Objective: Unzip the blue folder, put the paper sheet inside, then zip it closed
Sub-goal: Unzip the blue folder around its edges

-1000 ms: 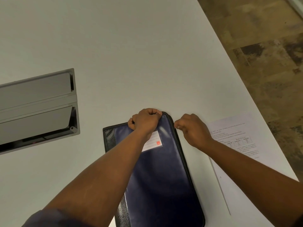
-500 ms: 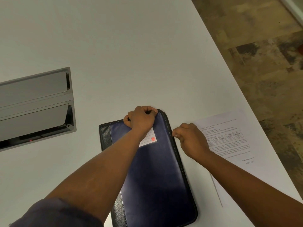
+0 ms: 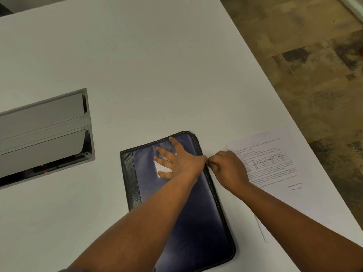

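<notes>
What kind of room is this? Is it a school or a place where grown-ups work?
Probably an office or meeting room. The big white table has a grey flip-lid cable box built into it, and a zipped blue folder lies beside a printed paper sheet. It could be a school office, though.

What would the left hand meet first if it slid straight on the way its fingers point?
The left hand, flat on the blue folder, points up-left; it would likely cross the folder's black spine, then bare white table.
</notes>
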`<state>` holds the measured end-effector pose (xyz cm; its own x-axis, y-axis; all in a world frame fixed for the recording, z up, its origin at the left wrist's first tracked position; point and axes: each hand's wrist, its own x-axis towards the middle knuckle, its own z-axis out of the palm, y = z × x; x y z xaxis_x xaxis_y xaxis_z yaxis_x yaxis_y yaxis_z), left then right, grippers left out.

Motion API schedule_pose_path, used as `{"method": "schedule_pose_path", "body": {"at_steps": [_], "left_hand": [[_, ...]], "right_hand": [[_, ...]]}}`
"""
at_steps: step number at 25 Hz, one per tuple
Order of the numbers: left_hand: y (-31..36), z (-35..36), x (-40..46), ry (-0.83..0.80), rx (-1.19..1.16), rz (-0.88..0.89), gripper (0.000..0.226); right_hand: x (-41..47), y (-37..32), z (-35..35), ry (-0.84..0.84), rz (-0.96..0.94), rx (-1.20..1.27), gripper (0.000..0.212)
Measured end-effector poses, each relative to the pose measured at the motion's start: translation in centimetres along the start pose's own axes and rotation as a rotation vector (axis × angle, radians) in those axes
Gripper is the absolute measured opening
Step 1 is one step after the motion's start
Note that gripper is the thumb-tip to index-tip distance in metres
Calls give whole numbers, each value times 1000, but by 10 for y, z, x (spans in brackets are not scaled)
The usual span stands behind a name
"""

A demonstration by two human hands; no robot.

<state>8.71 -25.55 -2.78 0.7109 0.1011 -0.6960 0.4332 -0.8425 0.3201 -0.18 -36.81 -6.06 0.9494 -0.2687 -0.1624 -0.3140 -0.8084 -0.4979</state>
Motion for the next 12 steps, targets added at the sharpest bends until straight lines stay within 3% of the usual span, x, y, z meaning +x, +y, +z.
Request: {"method": "schedule_pose_path", "body": {"at_steps": [7, 12], "left_hand": [[12, -4, 4, -5, 58, -41, 134], [11, -6, 10, -24, 40, -28, 136]], "right_hand": [[2, 6, 3, 24, -99, 73, 14], [-7, 14, -6, -13, -330, -78, 28]]}}
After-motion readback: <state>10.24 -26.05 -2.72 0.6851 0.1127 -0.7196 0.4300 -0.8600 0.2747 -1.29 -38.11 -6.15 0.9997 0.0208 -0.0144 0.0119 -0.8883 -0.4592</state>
